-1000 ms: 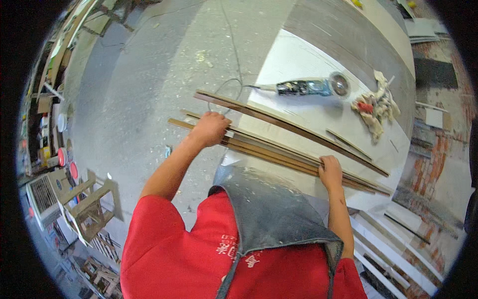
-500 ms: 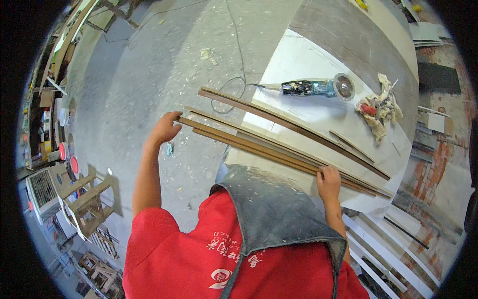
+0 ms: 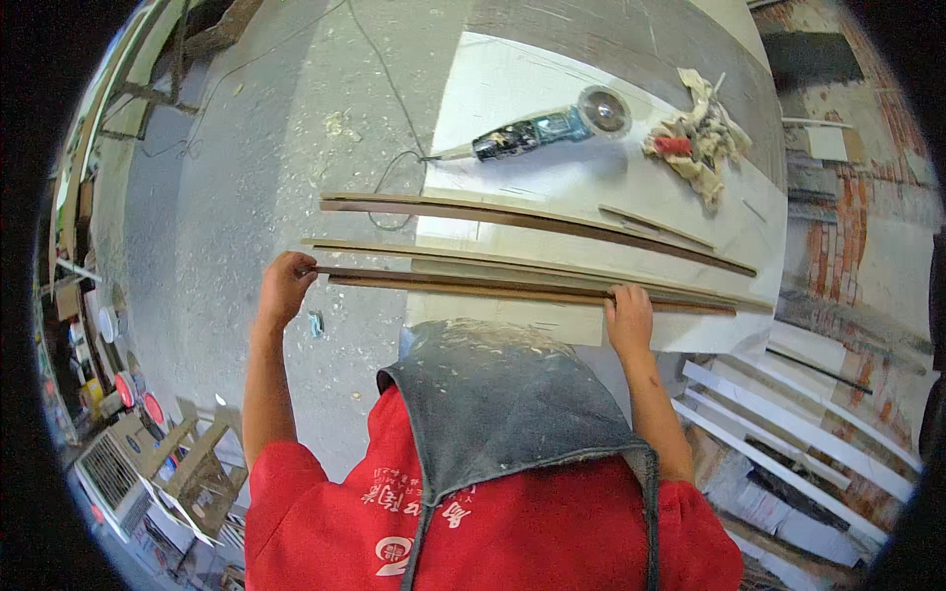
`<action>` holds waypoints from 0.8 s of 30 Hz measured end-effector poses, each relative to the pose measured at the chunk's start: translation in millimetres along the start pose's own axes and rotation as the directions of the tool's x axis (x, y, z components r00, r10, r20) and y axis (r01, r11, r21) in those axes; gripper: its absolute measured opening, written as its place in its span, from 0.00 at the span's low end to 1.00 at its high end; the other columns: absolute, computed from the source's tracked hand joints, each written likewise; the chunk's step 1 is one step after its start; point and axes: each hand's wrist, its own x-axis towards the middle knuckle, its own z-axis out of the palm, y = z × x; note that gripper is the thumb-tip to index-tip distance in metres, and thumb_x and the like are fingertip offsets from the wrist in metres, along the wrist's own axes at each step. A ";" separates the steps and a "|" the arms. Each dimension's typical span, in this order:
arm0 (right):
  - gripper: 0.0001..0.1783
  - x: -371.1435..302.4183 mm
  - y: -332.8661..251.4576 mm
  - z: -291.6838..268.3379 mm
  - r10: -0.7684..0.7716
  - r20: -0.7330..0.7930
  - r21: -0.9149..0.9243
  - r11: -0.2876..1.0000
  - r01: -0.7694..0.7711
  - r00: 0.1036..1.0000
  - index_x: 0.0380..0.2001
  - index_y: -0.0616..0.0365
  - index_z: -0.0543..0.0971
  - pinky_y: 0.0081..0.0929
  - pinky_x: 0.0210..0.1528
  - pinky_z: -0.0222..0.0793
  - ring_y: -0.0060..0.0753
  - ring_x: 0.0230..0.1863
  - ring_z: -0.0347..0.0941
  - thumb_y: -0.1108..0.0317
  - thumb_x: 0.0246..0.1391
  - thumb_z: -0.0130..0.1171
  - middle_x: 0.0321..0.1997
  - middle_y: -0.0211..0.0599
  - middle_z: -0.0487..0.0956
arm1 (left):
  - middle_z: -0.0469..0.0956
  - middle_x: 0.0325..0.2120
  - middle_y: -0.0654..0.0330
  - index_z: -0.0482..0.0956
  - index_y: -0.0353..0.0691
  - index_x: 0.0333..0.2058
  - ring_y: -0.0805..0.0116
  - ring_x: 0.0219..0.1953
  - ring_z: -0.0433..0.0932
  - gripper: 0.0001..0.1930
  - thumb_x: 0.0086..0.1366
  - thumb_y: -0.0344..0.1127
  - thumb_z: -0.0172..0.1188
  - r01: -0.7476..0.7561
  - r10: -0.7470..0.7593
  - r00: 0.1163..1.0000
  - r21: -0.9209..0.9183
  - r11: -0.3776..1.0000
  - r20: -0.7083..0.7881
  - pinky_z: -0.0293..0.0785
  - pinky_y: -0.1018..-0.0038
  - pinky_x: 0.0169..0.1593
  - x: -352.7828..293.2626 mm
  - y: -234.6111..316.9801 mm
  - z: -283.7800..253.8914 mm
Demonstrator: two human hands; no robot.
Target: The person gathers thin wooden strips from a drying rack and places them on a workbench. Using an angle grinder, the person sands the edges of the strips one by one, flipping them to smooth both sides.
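Note:
Several long, narrow brown strips lie side by side across a white-topped work surface, their left ends sticking out over its edge. My left hand pinches the left end of one near strip between thumb and fingers. Further right, my right hand is closed over the same near group, fingertips on its upper edges. Beyond these lie a pale-edged strip and, farther off, a darker brown strip. What sits under my right fingers is partly hidden.
An angle grinder with a round disc lies at the back, its cord trailing to the floor. Beside it sits a crumpled cloth with a red object. White strips lie at lower right; a wooden stool stands at lower left.
The view has turned, so the strips now run nearly level across it. Both hands remain on the near strips, and the grinder and cloth appear farther left.

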 end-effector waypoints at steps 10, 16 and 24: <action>0.09 -3.1 8.6 4.1 0.026 -0.053 -0.007 1.000 -0.027 0.998 0.39 0.53 0.82 0.48 0.47 0.71 0.51 0.45 0.73 0.65 0.55 0.64 0.39 0.42 0.77 | 0.81 0.46 0.53 0.81 0.35 0.48 0.61 0.48 0.83 0.14 0.63 0.22 0.64 -0.015 -0.017 0.981 -0.161 0.987 -0.195 0.79 0.67 0.52 -5.6 -5.3 46.2; 0.12 -8.8 9.1 4.1 0.070 -0.060 0.043 0.997 -0.068 0.996 0.43 0.54 0.82 0.48 0.50 0.71 0.51 0.48 0.74 0.66 0.55 0.64 0.43 0.42 0.78 | 0.79 0.52 0.48 0.75 0.30 0.56 0.57 0.45 0.83 0.22 0.64 0.29 0.66 0.143 -0.247 0.897 -0.288 0.947 -0.366 0.82 0.67 0.47 -24.1 -17.6 59.7; 0.16 -26.4 3.1 12.5 0.053 -0.026 0.027 0.998 -0.053 0.998 0.46 0.55 0.83 0.46 0.54 0.69 0.52 0.50 0.71 0.68 0.53 0.66 0.44 0.43 0.76 | 0.81 0.46 0.54 0.73 0.37 0.53 0.60 0.41 0.83 0.19 0.71 0.42 0.60 0.434 -0.456 0.827 -0.889 0.147 0.329 0.82 0.64 0.42 -46.7 25.7 90.2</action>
